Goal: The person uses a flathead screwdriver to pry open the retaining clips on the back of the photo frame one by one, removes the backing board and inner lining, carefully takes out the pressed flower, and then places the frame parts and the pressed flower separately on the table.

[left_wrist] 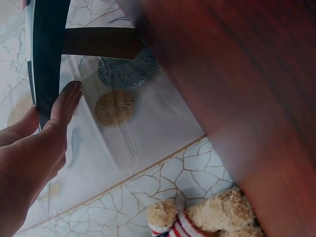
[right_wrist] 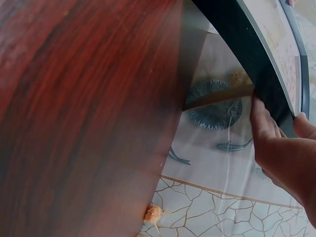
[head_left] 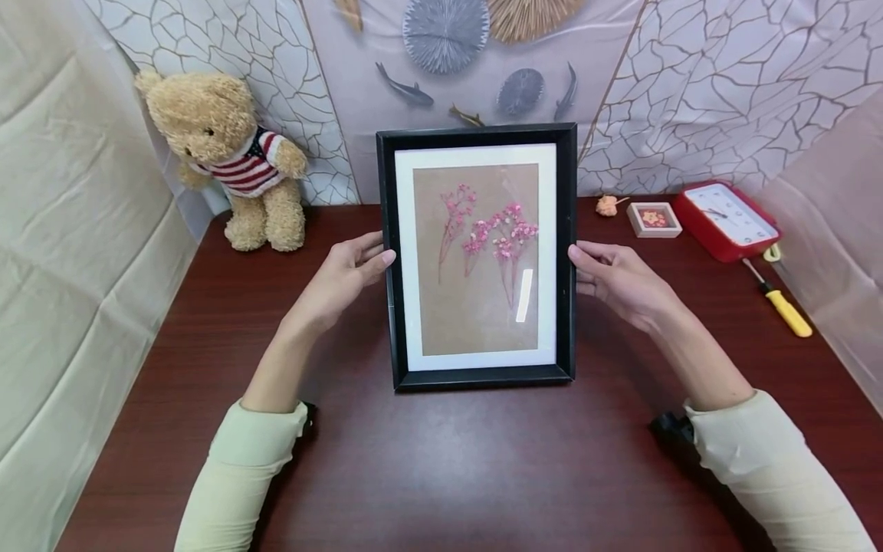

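A black picture frame (head_left: 483,376) with a white mat stands upright, leaning slightly back, at the middle of the table. Behind its glass are pressed pink flowers (head_left: 510,230) on a brown backing. My left hand (head_left: 338,280) grips the left side, thumb on the front edge and fingers behind. On the opposite side my right hand (head_left: 624,284) holds the frame the same way. Both wrist views show a prop leg (left_wrist: 101,43) sticking out from the frame's back toward the tabletop.
A teddy bear (head_left: 241,172) in a striped sweater sits at the back left. Toward the back right are a small orange ornament (head_left: 607,205), a little boxed flower picture (head_left: 654,220), a red clock (head_left: 727,221) and a yellow-handled screwdriver (head_left: 786,310). A patterned cloth (head_left: 710,100) hangs behind.
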### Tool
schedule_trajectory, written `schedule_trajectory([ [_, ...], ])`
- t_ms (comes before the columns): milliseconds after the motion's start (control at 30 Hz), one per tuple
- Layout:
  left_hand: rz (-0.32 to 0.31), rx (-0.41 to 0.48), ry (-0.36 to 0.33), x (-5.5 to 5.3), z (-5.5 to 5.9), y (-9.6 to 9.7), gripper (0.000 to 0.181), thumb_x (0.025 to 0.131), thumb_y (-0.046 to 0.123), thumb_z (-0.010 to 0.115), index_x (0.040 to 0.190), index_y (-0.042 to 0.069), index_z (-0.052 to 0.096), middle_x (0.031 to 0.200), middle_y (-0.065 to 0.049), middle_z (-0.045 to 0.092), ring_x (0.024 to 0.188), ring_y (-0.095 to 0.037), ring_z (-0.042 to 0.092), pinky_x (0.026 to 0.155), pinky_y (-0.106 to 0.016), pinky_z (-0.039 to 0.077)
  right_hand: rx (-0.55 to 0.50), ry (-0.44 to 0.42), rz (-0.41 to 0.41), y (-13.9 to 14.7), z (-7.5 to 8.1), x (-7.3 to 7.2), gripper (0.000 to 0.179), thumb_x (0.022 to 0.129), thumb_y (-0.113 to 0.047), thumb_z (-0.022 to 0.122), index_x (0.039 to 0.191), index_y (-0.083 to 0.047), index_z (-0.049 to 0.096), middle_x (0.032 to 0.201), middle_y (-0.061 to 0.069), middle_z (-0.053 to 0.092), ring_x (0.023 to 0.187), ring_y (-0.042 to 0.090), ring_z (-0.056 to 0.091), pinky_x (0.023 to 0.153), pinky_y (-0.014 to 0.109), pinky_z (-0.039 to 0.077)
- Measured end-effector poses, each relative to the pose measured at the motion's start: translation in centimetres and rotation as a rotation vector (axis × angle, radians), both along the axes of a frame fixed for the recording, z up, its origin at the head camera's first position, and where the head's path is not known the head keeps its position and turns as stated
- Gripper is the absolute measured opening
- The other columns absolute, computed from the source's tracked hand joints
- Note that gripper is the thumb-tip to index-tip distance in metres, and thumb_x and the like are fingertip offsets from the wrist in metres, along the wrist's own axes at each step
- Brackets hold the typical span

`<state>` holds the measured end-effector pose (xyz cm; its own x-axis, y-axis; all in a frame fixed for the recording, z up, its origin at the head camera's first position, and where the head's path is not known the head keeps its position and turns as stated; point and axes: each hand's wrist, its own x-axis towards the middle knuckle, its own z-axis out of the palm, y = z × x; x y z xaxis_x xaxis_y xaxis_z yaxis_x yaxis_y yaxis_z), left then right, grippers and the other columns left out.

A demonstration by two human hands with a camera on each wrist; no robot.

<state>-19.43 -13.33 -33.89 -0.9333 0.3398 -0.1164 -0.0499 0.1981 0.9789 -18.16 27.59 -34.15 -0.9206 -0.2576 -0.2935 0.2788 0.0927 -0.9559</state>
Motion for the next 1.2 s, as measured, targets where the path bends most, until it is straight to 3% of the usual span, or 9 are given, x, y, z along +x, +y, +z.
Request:
schedule_trajectory([
  [67,0.013,0.047,-0.033,-0.2,0.0,0.0,0.062,0.115,0.012,0.056,0.170,-0.003,0.032,0.169,-0.023,0.047,0.155,-0.031,0.051,0.125,-0.047,0.044,-0.065,-0.020,-0.012,0.1,0.1,-0.1,0.076,0.115,-0.025,0.058,0.174,0.002,0.017,0.143,-0.002,0.071,0.113,0.001,0.074,0.097,0.021,0.060],
  [167,0.037,0.102,-0.070,-0.4,-0.1,-0.1,0.061,0.114,0.010,0.058,0.169,-0.003,0.035,0.168,-0.022,0.050,0.153,-0.029,0.053,0.123,-0.046,0.046,-0.127,-0.056,-0.024,0.2,0.2,-0.3,0.076,0.114,-0.023,0.061,0.174,0.001,0.021,0.122,-0.014,0.079,0.111,0.004,0.076,0.095,0.023,0.062],
  [300,0.057,0.133,-0.089,-0.5,-0.2,-0.3,0.060,0.114,0.008,0.059,0.168,-0.004,0.037,0.167,-0.020,0.052,0.152,-0.028,0.054,0.122,-0.045,0.047,-0.141,-0.077,-0.021,0.3,0.2,-0.6,0.074,0.113,-0.022,0.063,0.173,0.000,0.026,0.121,-0.012,0.081,0.111,0.006,0.077,0.095,0.024,0.062],
  [400,0.055,0.137,-0.069,-0.5,-0.2,-0.3,0.060,0.113,0.007,0.058,0.168,-0.005,0.036,0.167,-0.021,0.050,0.154,-0.028,0.052,0.122,-0.046,0.047,-0.153,-0.040,-0.012,0.3,0.2,-0.7,0.067,0.113,-0.017,0.063,0.170,0.003,0.033,0.121,-0.009,0.081,0.109,0.008,0.078,0.095,0.025,0.063],
  [467,0.057,0.135,-0.044,-0.6,-0.1,-0.3,0.060,0.113,0.006,0.058,0.168,-0.006,0.036,0.167,-0.022,0.050,0.155,-0.029,0.051,0.122,-0.046,0.046,-0.168,0.009,-0.005,0.3,0.3,-0.8,0.051,0.113,-0.012,0.062,0.161,0.000,0.051,0.120,-0.006,0.082,0.105,0.009,0.079,0.093,0.026,0.063],
  [567,0.070,0.127,-0.008,-0.6,0.1,-0.4,0.058,0.113,0.004,0.057,0.167,-0.008,0.036,0.166,-0.025,0.050,0.155,-0.032,0.050,0.122,-0.048,0.045,-0.188,0.082,0.009,0.1,0.4,-0.9,0.027,0.112,-0.005,0.061,0.133,-0.009,0.076,0.116,-0.002,0.083,0.100,0.011,0.079,0.091,0.028,0.064],
  [633,0.082,0.116,0.006,-0.5,0.3,-0.4,0.058,0.114,0.003,0.056,0.166,-0.009,0.036,0.166,-0.026,0.049,0.155,-0.032,0.050,0.122,-0.048,0.045,-0.197,0.106,0.015,0.0,0.5,-0.9,0.027,0.111,-0.003,0.061,0.117,-0.017,0.083,0.113,-0.001,0.083,0.097,0.012,0.080,0.089,0.028,0.065],
  [833,0.101,0.068,0.052,-0.2,0.8,-0.3,0.057,0.114,0.004,0.056,0.166,-0.009,0.036,0.167,-0.026,0.047,0.155,-0.032,0.050,0.122,-0.047,0.045,-0.214,0.135,0.013,0.0,0.9,-1.0,0.033,0.111,0.000,0.060,0.112,-0.019,0.086,0.111,0.000,0.084,0.096,0.011,0.081,0.088,0.028,0.065],
  [1200,0.139,0.053,0.208,0.4,1.6,-0.2,0.052,0.111,0.000,0.060,0.162,-0.006,0.048,0.160,-0.022,0.057,0.146,-0.031,0.059,0.120,-0.039,0.049,-0.208,0.236,0.019,0.1,2.4,-0.5,0.034,0.109,0.003,0.062,0.123,-0.018,0.085,0.122,-0.003,0.082,0.107,0.009,0.078,0.093,0.026,0.063],
])
